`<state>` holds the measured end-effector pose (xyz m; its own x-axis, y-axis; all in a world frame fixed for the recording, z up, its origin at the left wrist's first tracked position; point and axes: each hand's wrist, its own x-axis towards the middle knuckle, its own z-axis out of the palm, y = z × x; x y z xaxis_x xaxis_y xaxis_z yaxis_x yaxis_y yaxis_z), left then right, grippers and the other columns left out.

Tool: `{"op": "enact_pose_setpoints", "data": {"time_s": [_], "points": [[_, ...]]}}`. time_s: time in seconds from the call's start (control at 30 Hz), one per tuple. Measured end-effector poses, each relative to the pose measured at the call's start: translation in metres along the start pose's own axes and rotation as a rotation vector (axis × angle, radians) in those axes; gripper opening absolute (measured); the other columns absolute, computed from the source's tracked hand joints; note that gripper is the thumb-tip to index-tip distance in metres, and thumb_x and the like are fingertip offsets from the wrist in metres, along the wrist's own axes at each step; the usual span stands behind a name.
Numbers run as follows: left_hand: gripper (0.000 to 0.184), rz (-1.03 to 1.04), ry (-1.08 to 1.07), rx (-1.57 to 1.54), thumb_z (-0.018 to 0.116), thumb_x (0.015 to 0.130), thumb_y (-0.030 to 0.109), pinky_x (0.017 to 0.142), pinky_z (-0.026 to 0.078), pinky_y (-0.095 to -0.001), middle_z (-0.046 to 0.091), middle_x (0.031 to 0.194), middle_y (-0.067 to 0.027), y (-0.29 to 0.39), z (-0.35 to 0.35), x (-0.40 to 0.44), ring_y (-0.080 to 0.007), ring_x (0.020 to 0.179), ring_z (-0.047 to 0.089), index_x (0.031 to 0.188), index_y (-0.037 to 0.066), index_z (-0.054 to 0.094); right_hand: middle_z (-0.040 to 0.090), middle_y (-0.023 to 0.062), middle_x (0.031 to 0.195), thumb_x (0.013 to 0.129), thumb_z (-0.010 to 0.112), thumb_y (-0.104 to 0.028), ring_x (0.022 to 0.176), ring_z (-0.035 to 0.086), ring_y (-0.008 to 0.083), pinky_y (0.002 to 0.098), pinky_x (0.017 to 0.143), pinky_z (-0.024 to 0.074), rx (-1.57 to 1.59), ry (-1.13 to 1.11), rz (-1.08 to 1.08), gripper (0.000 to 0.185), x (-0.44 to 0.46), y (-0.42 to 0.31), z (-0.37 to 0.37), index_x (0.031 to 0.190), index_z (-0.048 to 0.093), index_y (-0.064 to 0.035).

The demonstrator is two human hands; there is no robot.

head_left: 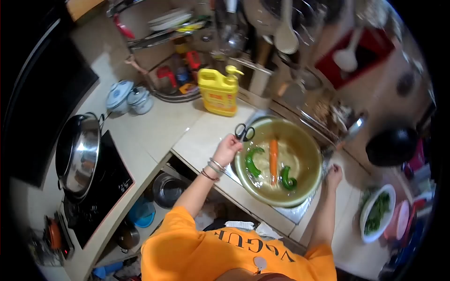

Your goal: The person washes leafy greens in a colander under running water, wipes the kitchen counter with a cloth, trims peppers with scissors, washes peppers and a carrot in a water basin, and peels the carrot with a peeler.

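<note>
My left hand [228, 149] is closed on a pair of scissors [249, 135] at the left rim of a basin. The black handle loops point away from me, and the blades are mostly hidden by my fingers. The olive-gold basin [315, 187] holds water, with an orange carrot [273, 159] in the middle. A curved green pepper [251, 161] lies left of the carrot, and a curled green pepper [288, 178] lies to its right. My right hand [333, 177] is beside the basin's right side, fingers curled in; whether they hold anything cannot be made out.
Behind the basin stands a yellow pump bottle [219, 93]. At left, a steel pan [86, 154] sits on the black cooktop [112, 173] near two lidded jars [138, 100]. A white bowl [388, 199] of leafy greens is at right. Utensils hang along the back wall.
</note>
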<state>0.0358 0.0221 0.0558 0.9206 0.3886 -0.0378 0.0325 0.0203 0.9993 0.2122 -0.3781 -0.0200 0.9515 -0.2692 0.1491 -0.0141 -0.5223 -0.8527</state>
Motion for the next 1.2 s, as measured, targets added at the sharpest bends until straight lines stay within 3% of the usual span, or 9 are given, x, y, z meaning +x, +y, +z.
{"op": "enact_pose_setpoints", "data": {"time_s": [0.07,0.17,0.27,0.47,0.53,0.73,0.87,0.93,1.2], "points": [[0.007,-0.097,0.164,0.031,0.051,0.08,0.009,0.059,0.043,-0.0221,0.054,0.07,-0.0044,0.046,-0.047,0.006,-0.0113,0.062,0.052,0.081,0.004,0.046,0.056,0.0162,0.095,0.077,0.042,0.001,0.089,0.053,0.0203,0.0292,0.079,0.0408,0.098,0.067,0.064,0.023,-0.017,-0.029,-0.009,0.097,0.052,0.0072],[0.006,0.354,0.364,0.012,0.05,0.08,0.006,0.058,0.042,-0.0228,0.055,0.069,-0.0047,0.077,-0.137,0.039,-0.0114,0.062,0.052,0.081,0.005,0.045,0.053,0.0155,0.104,0.079,0.044,0.002,0.092,0.052,0.0216,0.0298,0.081,0.041,0.257,0.228,0.127,0.026,-0.027,0.019,-0.031,0.104,0.048,0.0067],[0.007,0.464,0.555,0.046,0.051,0.079,0.002,0.058,0.044,-0.0238,0.055,0.068,-0.0054,0.131,-0.224,0.065,-0.0125,0.062,0.053,0.08,0.003,0.044,0.056,0.0207,0.1,0.076,0.048,-0.01,0.092,0.054,0.0289,0.0339,0.084,0.041,-0.343,0.325,0.159,0.03,-0.064,0.027,-0.08,0.101,0.051,0.0068],[0.004,0.634,0.69,-0.08,0.049,0.082,0.002,0.052,0.044,-0.022,0.055,0.073,-0.0054,0.229,-0.346,0.128,-0.0104,0.059,0.053,0.085,0.001,0.047,0.056,0.0199,0.097,0.076,0.046,-0.006,0.091,0.053,0.0319,0.0353,0.082,0.0404,-0.308,0.435,0.275,0.026,-0.119,0.056,-0.115,0.099,0.051,0.006],[0.004,0.658,0.709,-0.095,0.049,0.082,0.003,0.052,0.045,-0.0221,0.055,0.072,-0.0053,0.264,-0.36,0.141,-0.0101,0.059,0.053,0.085,0.001,0.048,0.059,0.0252,0.074,0.073,0.046,-0.014,0.067,0.057,0.036,0.0425,0.061,0.0454,-0.571,0.517,0.146,0.027,-0.144,0.035,-0.106,0.075,0.059,0.0099],[0.007,0.654,0.674,-0.264,0.05,0.082,0.005,0.054,0.047,-0.0232,0.055,0.073,-0.0056,0.317,-0.401,0.177,-0.0115,0.06,0.053,0.087,0.001,0.049,0.058,0.0196,0.072,0.077,0.048,-0.015,0.064,0.056,0.0348,0.0406,0.056,0.0467,-0.849,0.52,-0.013,0.021,-0.161,0.015,-0.087,0.077,0.057,0.0038],[0.008,0.638,0.567,-0.446,0.05,0.082,0.005,0.057,0.047,-0.0256,0.056,0.076,-0.0067,0.326,-0.414,0.191,-0.0135,0.064,0.054,0.089,0.002,0.048,0.058,0.0201,0.075,0.078,0.046,-0.018,0.066,0.057,0.0356,0.0424,0.06,0.0462,-0.848,0.464,0.104,0.023,-0.162,0.006,-0.087,0.081,0.057,0.0028],[0.009,0.631,0.561,-0.488,0.051,0.081,0.004,0.059,0.047,-0.0276,0.056,0.076,-0.0064,0.329,-0.415,0.194,-0.0139,0.065,0.055,0.09,0.003,0.048,0.055,0.019,0.098,0.077,0.044,-0.004,0.091,0.052,0.0332,0.036,0.081,0.0402,-0.707,0.413,0.22,0.025,-0.154,0.026,-0.091,0.1,0.05,0.0047],[0.006,0.614,0.496,-0.508,0.054,0.079,0.005,0.058,0.048,-0.0296,0.057,0.072,-0.0063,0.333,-0.408,0.201,-0.015,0.062,0.055,0.084,0.003,0.052,0.055,0.0182,0.098,0.077,0.045,-0.003,0.09,0.053,0.0317,0.036,0.08,0.0405,-0.721,0.423,0.202,0.025,-0.155,0.029,-0.089,0.101,0.05,0.0031]]}}
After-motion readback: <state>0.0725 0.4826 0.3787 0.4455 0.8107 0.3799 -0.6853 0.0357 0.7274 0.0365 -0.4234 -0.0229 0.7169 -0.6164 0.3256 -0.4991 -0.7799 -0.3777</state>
